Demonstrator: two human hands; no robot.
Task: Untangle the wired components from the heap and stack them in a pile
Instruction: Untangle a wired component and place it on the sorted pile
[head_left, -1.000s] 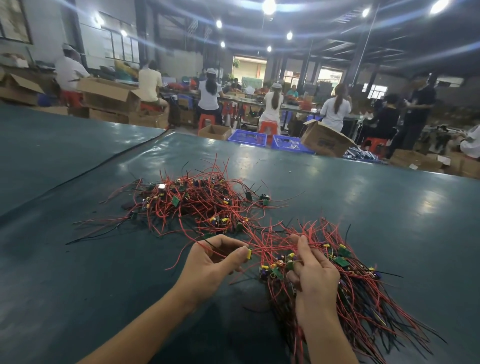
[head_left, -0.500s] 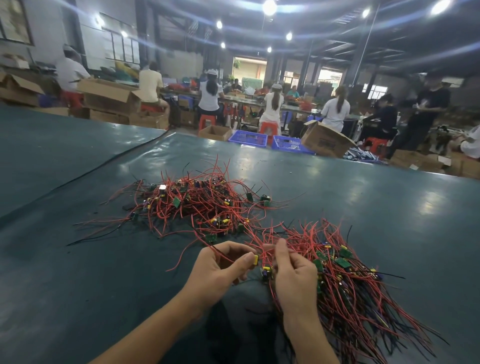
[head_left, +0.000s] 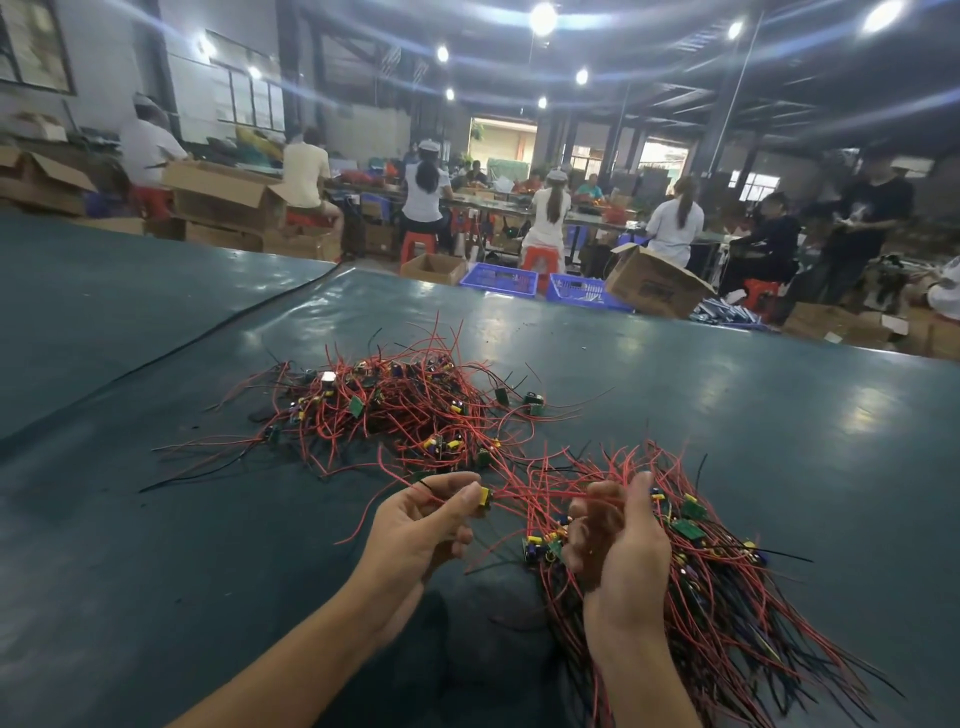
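A busy hall: people on red stools at far benches, among cardboard boxes (head_left: 654, 286) and blue crates (head_left: 501, 280). Up close is a wide worktop (head_left: 208, 571) under a dark green, slightly glossy mat. The heap (head_left: 395, 410) sits mid-worktop, a springy nest of thin red and black wires dotted with small green boards and yellow parts. Just right of it, nearer the person, lies the pile (head_left: 727, 587), its wires roughly combed one way. The left hand (head_left: 421, 530) pinches a small yellow-topped component (head_left: 484, 500) between thumb and fingers. Its red wire runs across toward the right hand (head_left: 618, 540), whose fingers are curled into the pile's near strands. I reckon that wire may be snagged. A hard pull could drag the pile out of order, or strain the thin lead at its joint.
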